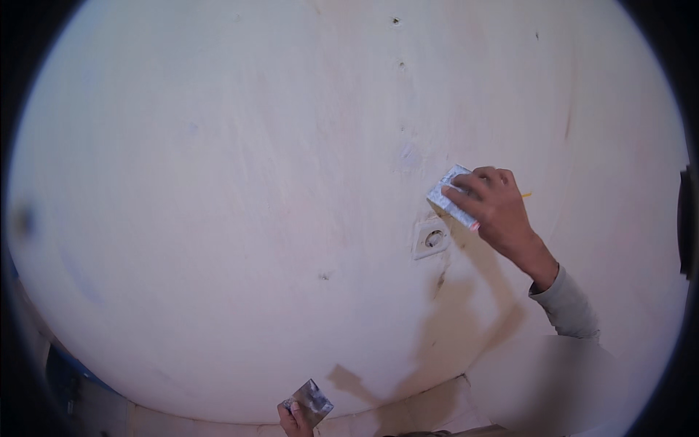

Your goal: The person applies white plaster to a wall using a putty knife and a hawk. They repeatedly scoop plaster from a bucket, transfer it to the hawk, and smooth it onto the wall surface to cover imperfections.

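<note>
My right hand (pixel 496 207) is raised against the pale wall (pixel 240 182), fingers bent over a rectangular block (pixel 445 191) with a mottled bluish-white face. The block is held just above a white wall socket (pixel 431 238); whether it touches the wall I cannot tell. A thin yellow bit (pixel 527 194) sticks out beside that hand. Low in the picture, my left hand (pixel 293 421) is closed round a putty knife (pixel 315 403), its broad metal blade tilted up and smeared with grey. The knife's handle is mostly hidden by the fingers.
Small holes (pixel 396 21) run down the wall above the socket, with a smoothed round patch (pixel 408 156) below them. A dark crack (pixel 440 282) lies under the socket, and another chipped spot (pixel 325 276) is to its left. Tiles (pixel 415 408) border the wall's lower edge.
</note>
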Demonstrator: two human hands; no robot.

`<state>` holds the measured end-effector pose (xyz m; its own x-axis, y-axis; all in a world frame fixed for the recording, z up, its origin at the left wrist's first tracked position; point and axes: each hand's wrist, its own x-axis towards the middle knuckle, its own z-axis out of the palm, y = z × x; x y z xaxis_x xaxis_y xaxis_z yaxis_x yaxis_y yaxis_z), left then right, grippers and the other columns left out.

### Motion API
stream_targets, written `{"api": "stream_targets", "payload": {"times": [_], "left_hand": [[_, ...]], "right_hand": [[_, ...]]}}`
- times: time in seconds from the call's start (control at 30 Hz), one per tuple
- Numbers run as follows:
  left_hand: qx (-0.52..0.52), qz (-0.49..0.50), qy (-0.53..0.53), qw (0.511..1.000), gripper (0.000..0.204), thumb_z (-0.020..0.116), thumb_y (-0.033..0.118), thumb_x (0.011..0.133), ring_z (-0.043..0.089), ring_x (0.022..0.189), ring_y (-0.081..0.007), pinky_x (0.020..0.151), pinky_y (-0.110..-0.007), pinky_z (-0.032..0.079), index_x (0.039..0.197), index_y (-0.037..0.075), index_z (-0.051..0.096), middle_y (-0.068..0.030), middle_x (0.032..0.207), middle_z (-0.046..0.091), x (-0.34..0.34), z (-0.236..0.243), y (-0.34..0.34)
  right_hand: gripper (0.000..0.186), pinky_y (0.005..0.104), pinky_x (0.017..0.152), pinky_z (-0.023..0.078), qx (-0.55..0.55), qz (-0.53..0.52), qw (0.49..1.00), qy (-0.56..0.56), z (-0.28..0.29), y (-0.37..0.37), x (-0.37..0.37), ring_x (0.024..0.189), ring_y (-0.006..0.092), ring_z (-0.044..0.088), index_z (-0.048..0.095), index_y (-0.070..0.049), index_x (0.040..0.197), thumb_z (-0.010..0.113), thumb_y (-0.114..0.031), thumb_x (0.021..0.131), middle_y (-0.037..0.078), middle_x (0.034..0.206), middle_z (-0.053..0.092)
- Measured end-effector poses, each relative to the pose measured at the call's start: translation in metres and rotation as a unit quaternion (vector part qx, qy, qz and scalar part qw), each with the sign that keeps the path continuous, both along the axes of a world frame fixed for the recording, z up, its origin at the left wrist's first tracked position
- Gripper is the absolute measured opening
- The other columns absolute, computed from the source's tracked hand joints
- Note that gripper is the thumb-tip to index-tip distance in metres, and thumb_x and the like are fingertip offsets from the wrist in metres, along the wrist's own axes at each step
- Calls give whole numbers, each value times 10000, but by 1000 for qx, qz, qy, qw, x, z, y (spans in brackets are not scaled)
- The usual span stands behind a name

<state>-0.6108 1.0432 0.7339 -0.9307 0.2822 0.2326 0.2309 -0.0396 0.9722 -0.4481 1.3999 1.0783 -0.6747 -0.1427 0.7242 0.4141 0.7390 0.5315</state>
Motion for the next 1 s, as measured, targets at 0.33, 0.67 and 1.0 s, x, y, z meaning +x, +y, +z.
{"api": "stream_targets", "payload": {"times": [0.33, 0.67, 1.0], "left_hand": [[39, -31, -39, 998, 239, 505, 256, 1003, 523, 771, -141, 693, -296, 473, 1011, 24, 564, -60, 882, 596, -2, 7, 29], [-23, -32, -1, 999, 284, 487, 293, 1010, 555, 821, -175, 721, -311, 492, 1029, 17, 550, -92, 925, 594, -11, -6, 30], [50, -106, -78, 990, 284, 472, 303, 1020, 538, 833, -148, 719, -290, 484, 1056, 26, 528, -69, 940, 567, -22, -2, 25]], "right_hand": [[480, 380, 856, 446, 115, 175, 961, 182, 125, 32, -33, 1018, 270, 564, 622, -167, 1238, 580, -5, 787, 58, 1147, 619], [619, 349, 830, 462, 209, 71, 954, 202, 144, 55, -73, 1031, 258, 529, 554, -141, 1316, 690, -49, 719, 63, 1164, 549], [499, 343, 685, 555, 73, 13, 955, 289, 158, 25, -57, 945, 254, 556, 599, -101, 1217, 688, -16, 734, 62, 1069, 549]]}}
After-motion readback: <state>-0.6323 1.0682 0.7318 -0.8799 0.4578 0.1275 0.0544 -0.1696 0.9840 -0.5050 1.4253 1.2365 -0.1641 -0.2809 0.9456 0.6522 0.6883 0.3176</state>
